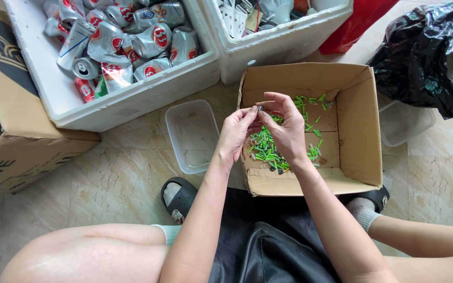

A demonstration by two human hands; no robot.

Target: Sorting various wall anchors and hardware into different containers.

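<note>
My left hand (235,134) and my right hand (285,127) meet above an open cardboard box (360,131). Together their fingertips pinch one small dark piece (260,108). The box floor holds a scatter of small green pieces (266,151) mixed with a few dark and pale bits. More green pieces lie toward the box's far side (310,102). My right hand covers part of the pile.
An empty clear plastic tub (191,135) sits left of the box. A white foam crate (132,99) holds several crushed cans (127,42); a second foam crate (284,44) stands behind. A brown carton (11,147) is left, a black plastic bag (431,57) and another clear tub (405,123) right.
</note>
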